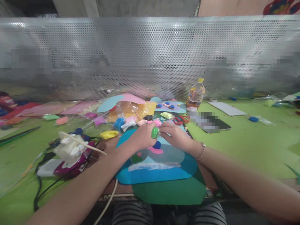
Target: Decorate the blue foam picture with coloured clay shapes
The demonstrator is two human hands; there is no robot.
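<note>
My left hand (144,136) is closed round a packet of green modelling clay (154,132) in clear plastic. The fingers of my right hand (175,135) pinch together at the packet's right side, where the clear wrapper shows faintly. Both hands are above a blue foam sheet (159,177) that carries a lighter oval, a white strip (154,166), a pink curved clay piece (156,151) and a dark blue clay lump (157,145). Beneath it is a dark green sheet (168,192) that sticks out over the table's front edge.
Several wrapped clay packets lie beyond my hands, including a yellow one (109,134). Red-handled scissors (181,119), a bottle (196,95) and a phone (210,122) are at the back right. Cables and a maroon device (70,167) sit on the left. A perforated metal panel (150,59) stands behind.
</note>
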